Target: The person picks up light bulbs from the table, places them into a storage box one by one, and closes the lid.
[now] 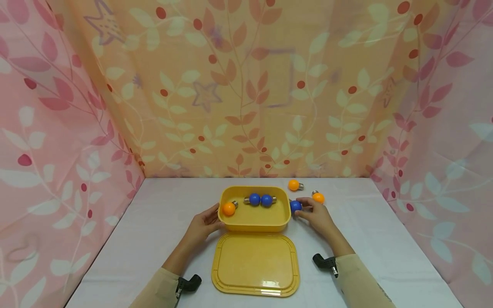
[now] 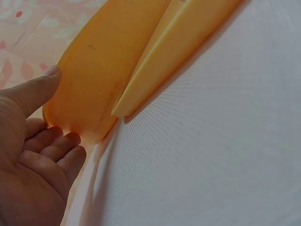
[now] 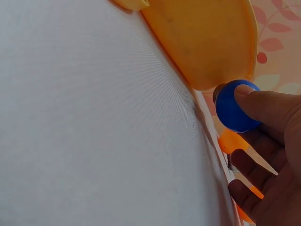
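A yellow rectangular box stands in the middle of the table. Inside it lie two blue light bulbs and one orange bulb. My left hand is at the box's left end, its thumb and loosely bent fingers touching the outside. Just off the right end, my right hand pinches another blue bulb between thumb and fingers, its screw base pointing toward the box. In the right wrist view, the other fingers hang below the bulb without holding anything. A yellow lid lies flat in front of the box.
Two more orange bulbs lie behind and beside my right hand: one orange bulb near the back, another orange bulb just beyond the fingers. White cloth covers the table. Patterned curtains rise at the back and both sides.
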Motion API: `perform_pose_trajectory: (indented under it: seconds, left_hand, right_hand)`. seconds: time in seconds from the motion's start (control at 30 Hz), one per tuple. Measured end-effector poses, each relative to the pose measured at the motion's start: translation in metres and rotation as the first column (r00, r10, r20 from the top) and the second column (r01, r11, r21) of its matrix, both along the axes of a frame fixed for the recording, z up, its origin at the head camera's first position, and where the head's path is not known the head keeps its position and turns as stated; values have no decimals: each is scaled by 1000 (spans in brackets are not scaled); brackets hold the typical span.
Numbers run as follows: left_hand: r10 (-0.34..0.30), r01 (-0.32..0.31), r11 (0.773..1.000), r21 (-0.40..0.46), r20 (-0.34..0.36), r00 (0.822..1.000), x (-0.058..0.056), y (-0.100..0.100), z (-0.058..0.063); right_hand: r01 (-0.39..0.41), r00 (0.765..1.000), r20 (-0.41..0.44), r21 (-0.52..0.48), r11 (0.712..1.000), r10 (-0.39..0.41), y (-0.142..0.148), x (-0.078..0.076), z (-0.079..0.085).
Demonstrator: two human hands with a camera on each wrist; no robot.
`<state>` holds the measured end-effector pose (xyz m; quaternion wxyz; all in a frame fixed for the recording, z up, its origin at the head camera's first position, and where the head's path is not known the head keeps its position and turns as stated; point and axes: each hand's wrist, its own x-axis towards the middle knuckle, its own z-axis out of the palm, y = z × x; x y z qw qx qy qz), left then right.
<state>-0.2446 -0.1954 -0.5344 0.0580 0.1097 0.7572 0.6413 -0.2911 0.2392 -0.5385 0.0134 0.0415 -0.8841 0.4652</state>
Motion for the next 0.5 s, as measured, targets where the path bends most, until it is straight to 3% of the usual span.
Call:
perform_pose_trajectory:
  seconds: [0.5]
  left_hand:
    - [8, -8, 1000, -4, 24, 1000, 1, 0, 1]
  right_hand:
    - [7, 1000, -2, -16, 1000, -7, 4, 2, 15]
